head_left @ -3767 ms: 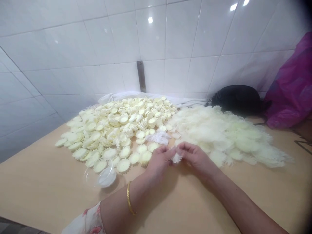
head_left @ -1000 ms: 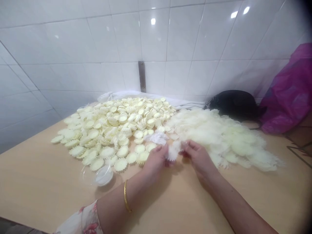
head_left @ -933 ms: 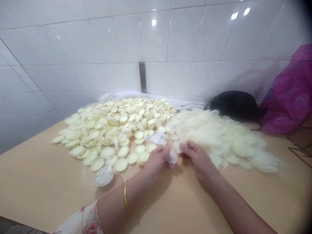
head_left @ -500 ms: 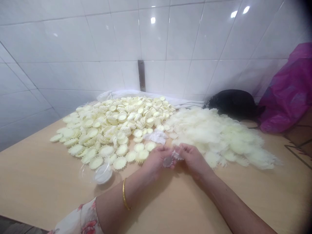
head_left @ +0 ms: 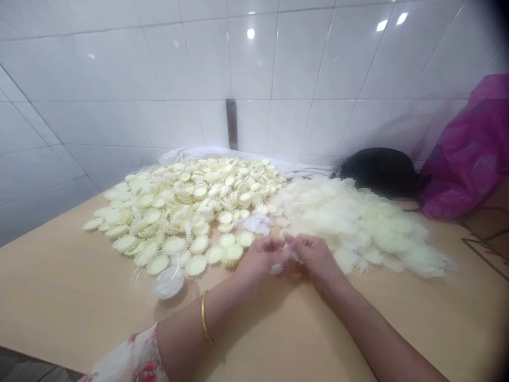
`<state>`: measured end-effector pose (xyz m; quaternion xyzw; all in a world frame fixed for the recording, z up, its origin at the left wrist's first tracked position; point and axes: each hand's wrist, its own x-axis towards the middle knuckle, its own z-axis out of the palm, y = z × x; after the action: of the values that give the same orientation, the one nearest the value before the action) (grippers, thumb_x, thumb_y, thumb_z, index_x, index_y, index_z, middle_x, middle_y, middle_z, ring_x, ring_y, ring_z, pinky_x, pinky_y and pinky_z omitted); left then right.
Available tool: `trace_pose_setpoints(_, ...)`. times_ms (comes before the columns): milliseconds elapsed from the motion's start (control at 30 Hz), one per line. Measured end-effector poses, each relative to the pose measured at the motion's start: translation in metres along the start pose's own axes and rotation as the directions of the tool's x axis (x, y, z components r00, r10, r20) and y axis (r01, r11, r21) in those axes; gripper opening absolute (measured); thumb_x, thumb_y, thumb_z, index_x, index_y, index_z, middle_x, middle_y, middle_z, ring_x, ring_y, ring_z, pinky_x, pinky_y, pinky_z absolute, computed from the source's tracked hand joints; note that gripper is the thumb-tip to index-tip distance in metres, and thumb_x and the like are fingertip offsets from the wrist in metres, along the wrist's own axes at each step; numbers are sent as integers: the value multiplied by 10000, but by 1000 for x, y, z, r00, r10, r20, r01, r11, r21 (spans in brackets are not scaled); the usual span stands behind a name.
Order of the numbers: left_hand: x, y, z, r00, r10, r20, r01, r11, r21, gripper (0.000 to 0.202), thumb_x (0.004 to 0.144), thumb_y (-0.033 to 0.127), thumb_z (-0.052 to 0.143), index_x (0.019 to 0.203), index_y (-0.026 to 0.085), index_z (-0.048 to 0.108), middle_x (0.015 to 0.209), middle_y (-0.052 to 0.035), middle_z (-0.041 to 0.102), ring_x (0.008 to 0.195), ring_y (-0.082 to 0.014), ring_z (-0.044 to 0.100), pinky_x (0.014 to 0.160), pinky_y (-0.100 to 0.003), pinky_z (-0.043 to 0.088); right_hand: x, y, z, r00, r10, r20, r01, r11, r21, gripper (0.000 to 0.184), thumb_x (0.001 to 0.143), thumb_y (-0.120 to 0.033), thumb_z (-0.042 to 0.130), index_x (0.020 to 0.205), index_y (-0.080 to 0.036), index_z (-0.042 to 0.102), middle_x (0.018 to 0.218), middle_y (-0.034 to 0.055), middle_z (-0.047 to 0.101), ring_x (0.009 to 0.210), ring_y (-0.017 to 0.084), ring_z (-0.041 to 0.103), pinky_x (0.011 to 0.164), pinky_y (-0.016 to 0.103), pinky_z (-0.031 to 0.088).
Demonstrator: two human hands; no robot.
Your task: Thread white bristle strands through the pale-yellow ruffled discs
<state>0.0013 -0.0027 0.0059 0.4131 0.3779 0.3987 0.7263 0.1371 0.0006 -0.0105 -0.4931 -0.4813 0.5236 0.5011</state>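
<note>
Frilled paper piece (head_left: 277,268), small and white, sits between the two hands, just above the table (head_left: 79,297). The left hand (head_left: 260,260) has its fingers curled in and pinches the piece at its fingertips, thumb on top. The right hand (head_left: 314,257) is curled the same way, fingertips meeting the left hand's, and closes on a bit of white frill just beside the piece; blur hides whether that is the same piece or a second one. Neither hand is spread.

Counted: two hands, one gold bangle (head_left: 204,323) on the left wrist, one floral sleeve (head_left: 127,363) behind it. One clear plastic bowl (head_left: 165,278) stands left of the left hand, apart from it. One crumpled white wad (head_left: 254,223) lies just beyond the left fingertips. Beyond and left of the hands spreads a pile of cream fluted cups (head_left: 191,207), far too many to count. Beyond and right of the right hand, near its knuckles, lies a heap of loose pale frills (head_left: 358,223), also uncountable. Farther past that heap sit one black bag (head_left: 382,170) and one magenta plastic bag (head_left: 469,154).

The held piece looks roundish, so no long axis can be told; its frilled edge hangs down toward the table
</note>
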Motion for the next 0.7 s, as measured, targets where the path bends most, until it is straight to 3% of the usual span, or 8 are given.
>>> trace_pose_setpoints(133,3,-1,0,995,-26,-101,23,999,-32,108,694,192,614,699,142,518,570,-18,574,461,-92,521,439,-199,366,-5,-11,2,998,-32,62,33,999,-9,432,667,-579,610,531,-185,496,502,-4,542,454,114,455,465,255,378)
trace_pose_setpoints(267,5,1,0,981,-69,-183,58,996,-65,156,693,166,597,651,154,448,561,-21,569,431,-77,493,419,-184,337,-5,-30,-15,967,-213,-137,175,953,-247,405,721,-525,580,523,-194,457,488,-38,410,490,108,373,496,251,337)
trace_pose_setpoints(333,5,2,0,981,-74,-179,68,997,-39,187,683,159,601,626,157,423,560,-22,564,428,-75,489,414,-182,327,-1,-36,-32,890,-370,-267,220,861,-459,377,769,-499,520,546,-199,466,524,-23,425,517,129,390,532,277,342)
trace_pose_setpoints(433,4,1,2,978,-88,-190,84,996,-27,209,659,170,620,627,164,414,543,-9,545,430,-68,480,409,-171,307,11,-34,-58,659,-673,-336,203,589,-782,238,767,-414,521,697,-191,568,765,70,568,760,233,491,682,358,361)
trace_pose_setpoints(500,6,0,5,973,-94,-211,96,995,-1,227,629,194,644,634,166,419,528,4,529,426,-61,462,404,-164,288,19,-29,-70,542,-772,-331,147,475,-867,220,770,-367,515,832,-171,595,899,127,584,897,288,479,737,399,351)
trace_pose_setpoints(600,20,4,15,974,50,-223,-3,978,207,223,619,254,640,634,168,435,529,9,522,418,-62,434,390,-172,264,25,-23,-75,491,-807,-330,160,455,-876,205,794,-312,480,874,-160,593,915,136,606,899,281,491,762,397,360)
trace_pose_setpoints(700,48,17,35,945,266,-191,-170,897,407,207,652,276,591,591,175,420,535,15,506,418,-64,396,397,-186,259,26,-24,-76,473,-786,-398,203,538,-818,179,804,-288,453,805,-169,586,849,112,625,844,253,511,766,365,376)
